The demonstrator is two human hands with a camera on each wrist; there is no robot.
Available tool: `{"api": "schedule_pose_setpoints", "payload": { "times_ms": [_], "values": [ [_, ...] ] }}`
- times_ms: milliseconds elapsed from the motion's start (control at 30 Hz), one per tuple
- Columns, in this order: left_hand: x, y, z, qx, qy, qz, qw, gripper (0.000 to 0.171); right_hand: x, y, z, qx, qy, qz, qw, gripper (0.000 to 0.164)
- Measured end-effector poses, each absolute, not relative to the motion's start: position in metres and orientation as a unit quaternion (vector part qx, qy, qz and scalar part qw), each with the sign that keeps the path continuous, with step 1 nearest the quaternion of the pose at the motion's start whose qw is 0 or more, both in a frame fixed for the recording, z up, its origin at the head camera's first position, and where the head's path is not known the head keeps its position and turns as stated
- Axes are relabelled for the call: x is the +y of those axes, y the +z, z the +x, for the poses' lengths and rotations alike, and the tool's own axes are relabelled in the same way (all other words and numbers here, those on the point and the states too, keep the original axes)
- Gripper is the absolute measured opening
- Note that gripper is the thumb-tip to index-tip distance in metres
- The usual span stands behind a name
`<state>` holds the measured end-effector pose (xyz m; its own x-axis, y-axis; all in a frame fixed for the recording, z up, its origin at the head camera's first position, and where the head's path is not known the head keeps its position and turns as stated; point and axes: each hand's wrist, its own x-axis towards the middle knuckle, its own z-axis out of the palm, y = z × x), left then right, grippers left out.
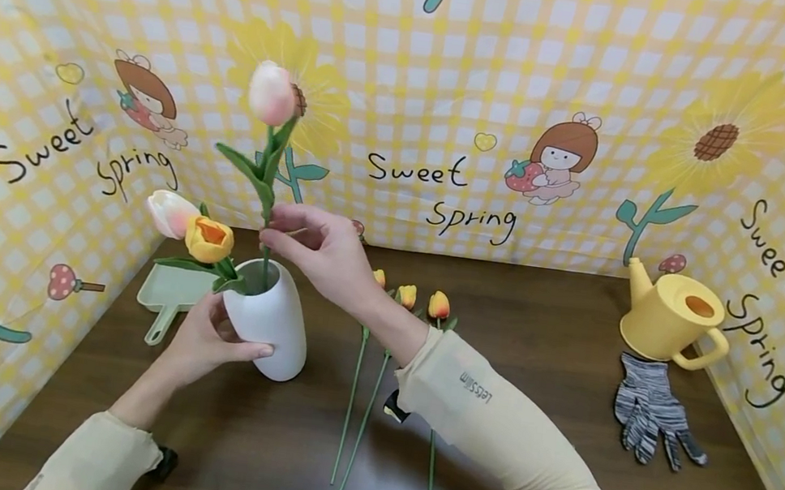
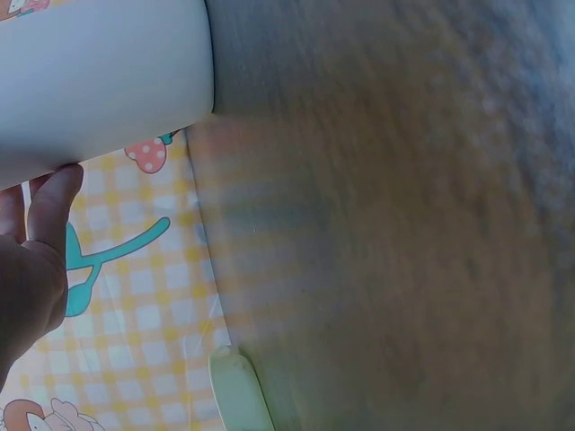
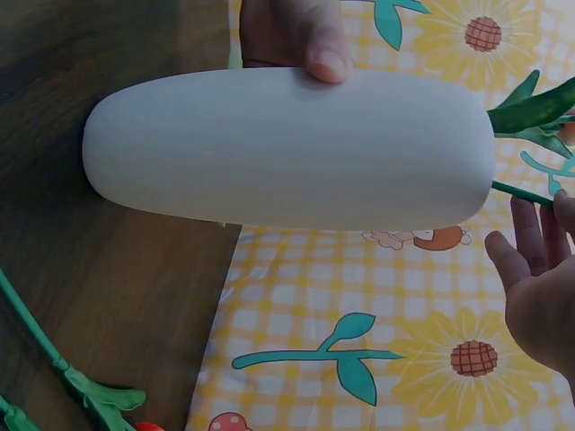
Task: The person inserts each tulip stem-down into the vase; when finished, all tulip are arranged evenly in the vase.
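My left hand [image 1: 202,344] grips the white vase [image 1: 273,320] around its side, with the thumb across the front. Above the vase mouth, my right hand [image 1: 332,258] pinches the green stem of a pink-and-white tulip [image 1: 273,94]. That stem's lower end is inside the mouth; in the right wrist view the stem [image 3: 521,193] passes from the fingers into the vase [image 3: 287,148]. Another pink-and-white tulip [image 1: 171,214] and an orange-yellow tulip [image 1: 209,240] lean out over the vase's left rim. The left wrist view shows fingers [image 2: 54,206] against the vase wall.
Three orange-yellow tulips, one with its bloom [image 1: 439,305] toward the back, lie on the brown table [image 1: 523,441] under my right forearm. To the right are a yellow watering can [image 1: 666,319] and a grey glove [image 1: 652,408]. A pale green dustpan [image 1: 169,291] lies behind my left hand.
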<state>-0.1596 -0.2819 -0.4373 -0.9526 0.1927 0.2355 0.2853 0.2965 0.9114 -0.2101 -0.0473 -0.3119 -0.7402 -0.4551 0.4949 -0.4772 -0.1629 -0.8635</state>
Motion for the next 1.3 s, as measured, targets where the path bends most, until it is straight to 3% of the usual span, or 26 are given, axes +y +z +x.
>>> {"api": "schedule_pose_setpoints", "payload": {
  "times_ms": [500, 900, 1133, 1300],
  "values": [
    [-0.283, -0.436, -0.159, -0.801, -0.578, -0.153, 0.04, 0.079, -0.053, -0.32, -0.208, -0.677, 0.641, 0.363, -0.018, 0.032],
    [-0.282, -0.435, -0.16, -0.809, -0.569, -0.142, 0.036, 0.08, -0.056, -0.322, -0.21, -0.706, 0.597, 0.381, -0.005, 0.028],
    [-0.282, -0.434, -0.161, -0.809, -0.567, -0.148, 0.041, 0.092, -0.055, -0.322, -0.21, -0.708, 0.602, 0.369, -0.023, 0.032],
    [-0.282, -0.434, -0.161, -0.806, -0.571, -0.151, 0.037, 0.09, -0.055, -0.324, -0.211, -0.701, 0.607, 0.374, -0.021, 0.028]
  ]
}}
